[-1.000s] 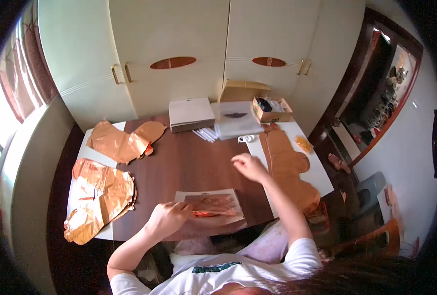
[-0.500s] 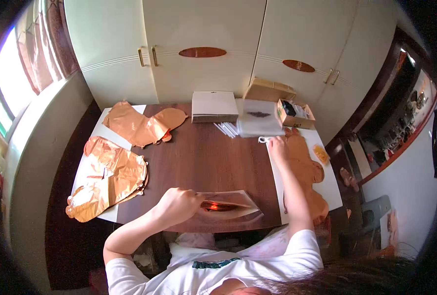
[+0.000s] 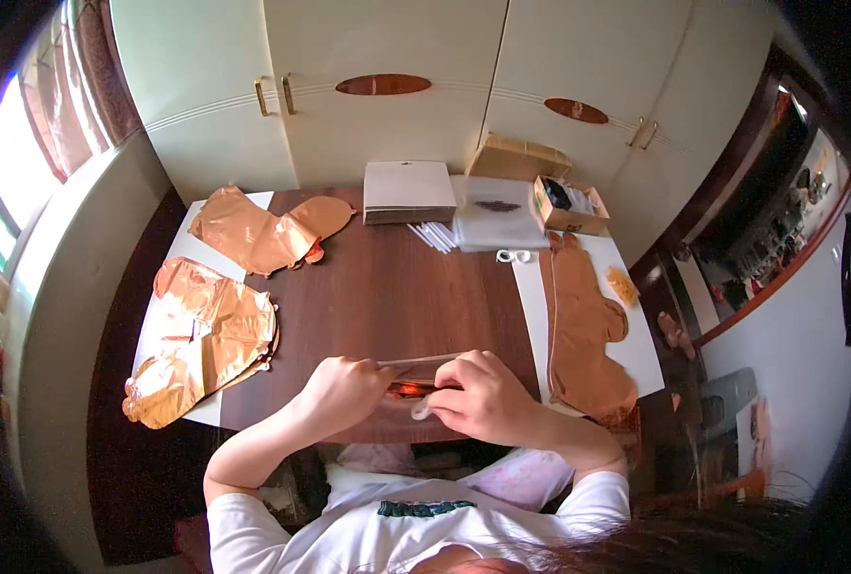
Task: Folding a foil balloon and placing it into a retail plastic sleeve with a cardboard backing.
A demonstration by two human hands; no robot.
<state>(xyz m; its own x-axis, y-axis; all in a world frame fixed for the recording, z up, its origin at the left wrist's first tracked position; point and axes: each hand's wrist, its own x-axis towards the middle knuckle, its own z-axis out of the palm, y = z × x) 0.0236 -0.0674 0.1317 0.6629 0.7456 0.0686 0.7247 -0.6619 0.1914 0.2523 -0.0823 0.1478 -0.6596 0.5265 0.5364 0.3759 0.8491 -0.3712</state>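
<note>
At the near edge of the table, my left hand (image 3: 346, 394) is closed on the left side of a clear plastic bag (image 3: 416, 364). Inside the bag shows a folded piece of shiny copper-orange foil (image 3: 410, 389). Over the bag's right side, my right hand (image 3: 483, 397) pinches a small white roll (image 3: 420, 409), partly hidden by the fingers. More small white rolls (image 3: 513, 256) lie at the far right of the table, beside a stack of clear bags (image 3: 497, 230).
Flat copper foil balloons lie in piles at far left (image 3: 258, 234), near left (image 3: 210, 335) and right (image 3: 583, 335). At the back are a grey-white box (image 3: 408, 187), white sticks (image 3: 432, 236) and an open carton (image 3: 571, 218). A yellow packet (image 3: 621, 285) lies at the right edge.
My right hand has come back from the white rolls at the far right to the bag, bringing a small white roll. My left hand has kept its hold on the bag.
</note>
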